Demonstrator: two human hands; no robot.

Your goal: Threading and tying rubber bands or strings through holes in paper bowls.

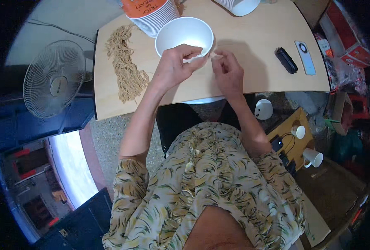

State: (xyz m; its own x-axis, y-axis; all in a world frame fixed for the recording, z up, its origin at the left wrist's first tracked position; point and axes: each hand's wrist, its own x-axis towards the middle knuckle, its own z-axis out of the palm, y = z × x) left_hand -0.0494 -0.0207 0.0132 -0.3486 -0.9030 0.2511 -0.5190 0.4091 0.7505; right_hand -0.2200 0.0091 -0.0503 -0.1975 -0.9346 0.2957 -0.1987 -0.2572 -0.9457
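A white paper bucket [170, 35] lies in front of me with its mouth tipped toward me. My left hand [178, 64] is closed at its near rim, fingers over the inside and thumb outside. Just right of the rim, my right hand [228, 71] has thumb and fingertips drawn together in a pinch. Whatever those fingertips hold is too small to make out. To the left lies a long bundle of beige cords [126, 66]. Behind the bucket stands a stack of nested buckets [153, 21], orange outside on the upper one.
On the table [251, 35], a black case [285, 61] and a pale blue phone [305, 57] lie at right. Another white bucket [245, 7] rests at the far edge. A fan [55, 79] stands left; cups [313, 158] sit on a low wooden surface at lower right.
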